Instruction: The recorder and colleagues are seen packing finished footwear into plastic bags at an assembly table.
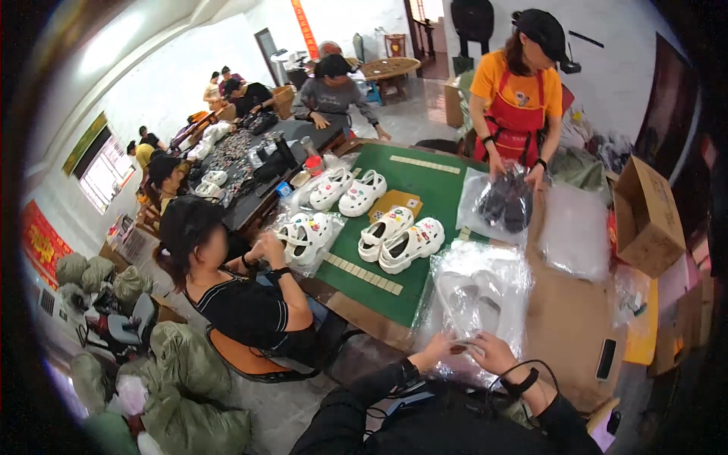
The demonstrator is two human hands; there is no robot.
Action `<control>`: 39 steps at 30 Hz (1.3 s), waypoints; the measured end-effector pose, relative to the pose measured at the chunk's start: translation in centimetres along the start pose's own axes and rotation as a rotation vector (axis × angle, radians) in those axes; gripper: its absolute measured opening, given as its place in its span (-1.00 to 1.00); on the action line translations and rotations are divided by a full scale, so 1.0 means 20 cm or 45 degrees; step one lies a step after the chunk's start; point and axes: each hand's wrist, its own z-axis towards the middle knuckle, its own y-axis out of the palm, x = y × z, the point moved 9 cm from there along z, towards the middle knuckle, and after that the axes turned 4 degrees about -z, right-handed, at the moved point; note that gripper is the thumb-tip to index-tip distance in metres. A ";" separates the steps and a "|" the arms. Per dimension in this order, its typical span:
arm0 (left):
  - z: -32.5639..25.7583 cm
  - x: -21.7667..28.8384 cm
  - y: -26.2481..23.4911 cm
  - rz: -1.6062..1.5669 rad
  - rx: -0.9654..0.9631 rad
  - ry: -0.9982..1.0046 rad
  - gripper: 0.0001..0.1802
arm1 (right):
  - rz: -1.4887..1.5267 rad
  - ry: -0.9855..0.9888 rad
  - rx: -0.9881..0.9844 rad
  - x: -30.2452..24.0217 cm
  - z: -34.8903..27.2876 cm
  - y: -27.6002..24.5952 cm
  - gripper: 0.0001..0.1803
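Head view shows a big workroom; beyond the hands lies a green table [425, 189] with white clogs [400, 241]. Just in front of the hands, on a brown surface [565, 318], lies the clear plastic bag [478, 292] with pale shoes inside: probably light, soft and slippery. Left hand [436, 349] and right hand [491, 350] both pinch its near edge, a good place to hold.

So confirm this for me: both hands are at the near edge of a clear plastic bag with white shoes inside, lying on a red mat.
Wrong on the mat. In the head view, the left hand and right hand do hold the near edge of the clear plastic bag with white shoes inside, but it lies on the brown tabletop, just beside a green mat, not a red one.
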 end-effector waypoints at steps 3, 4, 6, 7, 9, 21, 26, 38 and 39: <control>0.03 -0.06 -0.14 -0.022 0.074 -0.133 -0.62 | 0.149 -0.152 0.245 -0.11 0.01 -0.27 -0.67; 0.02 0.03 -0.12 0.657 0.040 -0.003 -0.60 | 0.018 -0.155 0.298 -0.11 0.04 -0.35 -0.50; 0.04 0.11 -0.04 0.258 0.082 0.004 -0.60 | -0.098 0.049 0.199 0.00 0.10 -0.39 -0.02; 0.03 0.19 0.03 0.432 -0.121 0.112 -0.66 | -0.176 0.161 0.150 0.12 0.10 -0.31 0.11; 0.02 0.30 0.16 0.906 -0.243 0.225 -0.68 | 0.007 0.253 -0.248 0.21 0.12 -0.13 0.18; -0.09 0.29 0.57 0.946 -0.476 0.240 -0.66 | 0.254 0.477 0.269 0.31 -0.19 -0.30 -0.40; 0.02 0.06 0.42 1.627 -0.433 -0.082 -0.57 | -0.137 0.339 0.547 0.37 -0.42 -0.48 -0.54; 0.03 -0.29 -0.17 2.592 -0.390 -0.334 -0.38 | -0.874 0.412 0.509 0.66 -0.77 -0.86 -0.60; 0.04 -0.31 -0.17 2.575 -0.413 -0.260 -0.38 | -0.950 0.444 0.517 0.68 -0.79 -0.87 -0.61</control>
